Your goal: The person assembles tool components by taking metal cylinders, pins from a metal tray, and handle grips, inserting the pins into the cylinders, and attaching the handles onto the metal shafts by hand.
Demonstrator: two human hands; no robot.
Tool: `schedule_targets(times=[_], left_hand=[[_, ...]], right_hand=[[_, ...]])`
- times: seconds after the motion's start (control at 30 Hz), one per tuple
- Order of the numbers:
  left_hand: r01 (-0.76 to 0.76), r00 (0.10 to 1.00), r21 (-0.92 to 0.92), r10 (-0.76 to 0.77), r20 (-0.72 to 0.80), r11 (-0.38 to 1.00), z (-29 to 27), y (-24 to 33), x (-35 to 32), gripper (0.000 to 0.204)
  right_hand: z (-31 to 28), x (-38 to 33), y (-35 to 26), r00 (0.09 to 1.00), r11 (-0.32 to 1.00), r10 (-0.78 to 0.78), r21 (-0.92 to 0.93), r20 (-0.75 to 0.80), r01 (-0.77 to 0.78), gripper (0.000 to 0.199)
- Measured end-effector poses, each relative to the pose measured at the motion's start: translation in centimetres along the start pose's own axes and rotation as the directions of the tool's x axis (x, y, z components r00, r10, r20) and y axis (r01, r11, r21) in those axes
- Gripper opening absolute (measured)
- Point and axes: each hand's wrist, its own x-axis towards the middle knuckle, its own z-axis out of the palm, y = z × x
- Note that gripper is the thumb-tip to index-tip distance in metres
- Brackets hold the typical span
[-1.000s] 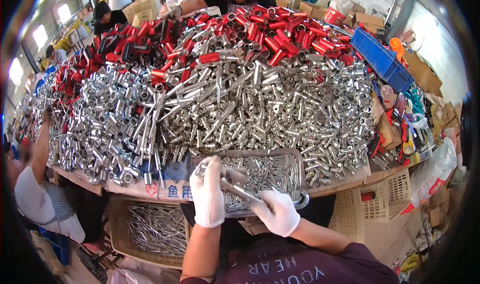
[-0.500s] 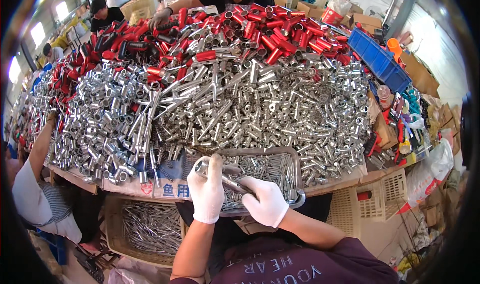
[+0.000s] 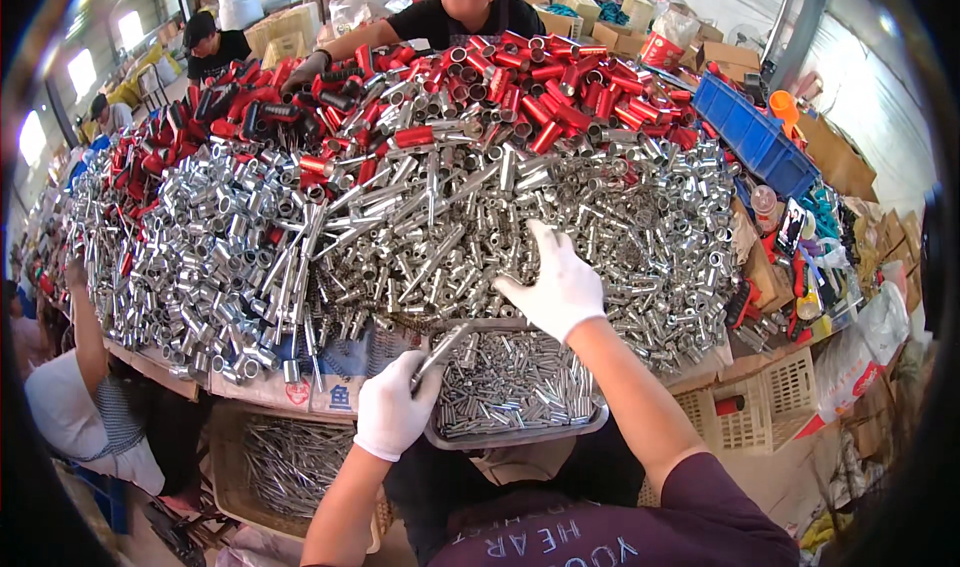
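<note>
White gloves cover both hands. My left hand (image 3: 393,407) is closed round a silver metal tube (image 3: 442,355), which sticks up and to the right over the corner of a grey tray. My right hand (image 3: 560,287) reaches over the heap of small metal fittings (image 3: 470,257), thumb and fingers apart, with nothing seen in it. Below it stands the grey tray (image 3: 530,435), holding many short metal pins (image 3: 510,377). Left of the fittings lie shiny silver sleeves (image 3: 200,257) and long thin rods (image 3: 298,252).
Red tubes (image 3: 560,97) and red-and-black handles (image 3: 230,102) pile up at the back. A blue bin (image 3: 757,132) stands far right. Lower left, a crate (image 3: 225,467) holds rods. Co-workers sit across the table and at the left; one arm reaches into the red parts.
My right hand has left the metal tube and moved up and forward over the heap. My left hand, still on the tube, has shifted lower and slightly left.
</note>
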Motion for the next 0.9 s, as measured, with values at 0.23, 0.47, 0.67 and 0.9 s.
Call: schedule_targets(times=[0.23, 0.47, 0.67, 0.9], left_hand=[[0.410, 0.912, -0.254, -0.402, 0.086, 0.876, -0.7, -1.5, -1.7, 0.024], [0.264, 0.911, -0.333, -0.120, 0.395, 0.905, -4.9, 1.3, 0.6, 0.023], [0.276, 0.887, -0.291, -0.126, 0.445, 0.916, -7.9, 1.6, 0.9, 0.026], [0.168, 0.749, -0.262, 0.049, 0.661, 0.950, -6.0, 4.6, 2.1, 0.045]], right_hand=[[1.4, 0.0, 3.9, 0.966, 0.965, -0.100, 0.211, -0.240, 0.153, 0.042], [-4.7, -5.7, 1.8, 0.746, 0.663, -0.434, 0.740, 0.505, -0.114, 0.035], [-5.7, -7.0, 1.8, 0.813, 0.663, -0.399, 0.746, 0.425, -0.064, 0.036], [-4.8, -7.8, -2.5, 0.673, 0.630, -0.595, 0.775, 0.440, 0.049, 0.031]])
